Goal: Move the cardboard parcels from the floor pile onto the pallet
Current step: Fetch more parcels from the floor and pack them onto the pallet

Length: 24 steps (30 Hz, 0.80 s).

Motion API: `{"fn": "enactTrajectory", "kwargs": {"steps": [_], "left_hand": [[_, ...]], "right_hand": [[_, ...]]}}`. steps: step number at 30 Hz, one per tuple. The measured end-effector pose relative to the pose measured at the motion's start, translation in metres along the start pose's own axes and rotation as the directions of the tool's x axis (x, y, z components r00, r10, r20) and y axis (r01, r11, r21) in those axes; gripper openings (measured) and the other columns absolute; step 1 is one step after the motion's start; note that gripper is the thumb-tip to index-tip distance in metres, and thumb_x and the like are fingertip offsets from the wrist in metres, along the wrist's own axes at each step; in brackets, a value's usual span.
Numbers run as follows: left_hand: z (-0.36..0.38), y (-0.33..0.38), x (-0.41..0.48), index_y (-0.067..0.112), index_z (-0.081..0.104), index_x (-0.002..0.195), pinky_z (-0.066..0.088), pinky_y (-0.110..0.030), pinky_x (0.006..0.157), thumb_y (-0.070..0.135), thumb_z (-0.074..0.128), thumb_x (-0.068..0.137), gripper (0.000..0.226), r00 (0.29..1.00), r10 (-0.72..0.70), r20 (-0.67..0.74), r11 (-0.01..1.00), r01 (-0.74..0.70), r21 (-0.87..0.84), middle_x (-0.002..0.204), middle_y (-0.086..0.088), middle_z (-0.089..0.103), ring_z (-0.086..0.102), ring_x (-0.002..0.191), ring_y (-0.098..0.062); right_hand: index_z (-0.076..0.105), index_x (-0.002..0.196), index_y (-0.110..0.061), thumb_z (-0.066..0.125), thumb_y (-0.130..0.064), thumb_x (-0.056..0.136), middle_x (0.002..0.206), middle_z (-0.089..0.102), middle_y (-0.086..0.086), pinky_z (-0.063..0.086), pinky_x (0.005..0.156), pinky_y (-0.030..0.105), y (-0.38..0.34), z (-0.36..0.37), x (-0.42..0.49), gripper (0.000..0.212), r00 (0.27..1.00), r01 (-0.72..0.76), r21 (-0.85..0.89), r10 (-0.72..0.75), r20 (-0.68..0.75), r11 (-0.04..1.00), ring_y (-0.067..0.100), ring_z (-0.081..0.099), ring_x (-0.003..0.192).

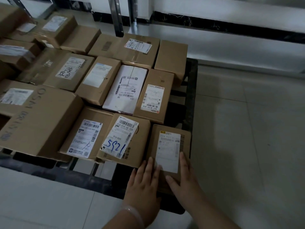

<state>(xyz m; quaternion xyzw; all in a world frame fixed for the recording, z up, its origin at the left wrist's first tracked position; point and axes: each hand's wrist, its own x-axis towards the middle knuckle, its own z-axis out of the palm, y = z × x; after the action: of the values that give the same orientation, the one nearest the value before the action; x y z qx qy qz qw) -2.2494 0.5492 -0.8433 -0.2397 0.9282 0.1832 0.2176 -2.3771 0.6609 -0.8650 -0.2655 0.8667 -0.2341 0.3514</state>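
The step in hand looks like seating a small parcel [170, 146] at the near right corner of the pallet [191, 100]. To do it well, I would slide it flat and square toward the parcel with the blue handwritten number [125, 141] until their sides meet. Its whole base should sit on the pallet's slats: its near end seems close to the pallet's near edge, though I cannot tell whether it overhangs. Pressing evenly with both palms should stop it twisting. Both hands lie on top of the small parcel, fingers straight and gripping nothing. The left hand [143, 182] rests along its near left edge, fingertips touching the label. The right hand [184, 180] covers its near right part, one finger reaching up along the label's right side. The rest of the parcel stretches away from the hands toward the pallet's far edge.
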Motion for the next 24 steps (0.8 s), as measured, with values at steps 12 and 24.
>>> {"fn": "enactTrajectory", "kwargs": {"steps": [12, 24], "left_hand": [[0.004, 0.000, -0.003, 0.036, -0.033, 0.142, -0.016, -0.040, 0.119, 0.065, 0.032, 0.094, 0.086, 0.990, -0.003, -0.138, 0.997, -0.007, -0.072, 0.154, 0.007, -0.038, -0.028, 0.145, -0.012], [0.004, 0.001, 0.003, 0.030, -0.030, 0.147, -0.023, -0.038, 0.112, 0.082, 0.034, 0.082, 0.106, 0.997, -0.011, -0.082, 1.000, 0.010, -0.015, 0.153, 0.005, -0.042, -0.037, 0.140, -0.014]], "right_hand": [[-0.023, 0.151, -0.037, 0.022, -0.068, 0.095, 0.156, -0.039, -0.011, -0.026, 0.111, 0.032, -0.005, -0.014, -0.004, 0.079, 0.977, 0.212, -0.516, -0.197, 0.084, 0.830, 0.004, -0.048, 0.133], [-0.020, 0.154, -0.034, 0.008, -0.079, 0.086, 0.154, -0.039, -0.012, -0.028, 0.111, 0.037, -0.008, -0.023, 0.007, 0.086, 0.978, 0.201, -0.550, -0.132, 0.163, 0.811, 0.009, -0.041, 0.140]]}}
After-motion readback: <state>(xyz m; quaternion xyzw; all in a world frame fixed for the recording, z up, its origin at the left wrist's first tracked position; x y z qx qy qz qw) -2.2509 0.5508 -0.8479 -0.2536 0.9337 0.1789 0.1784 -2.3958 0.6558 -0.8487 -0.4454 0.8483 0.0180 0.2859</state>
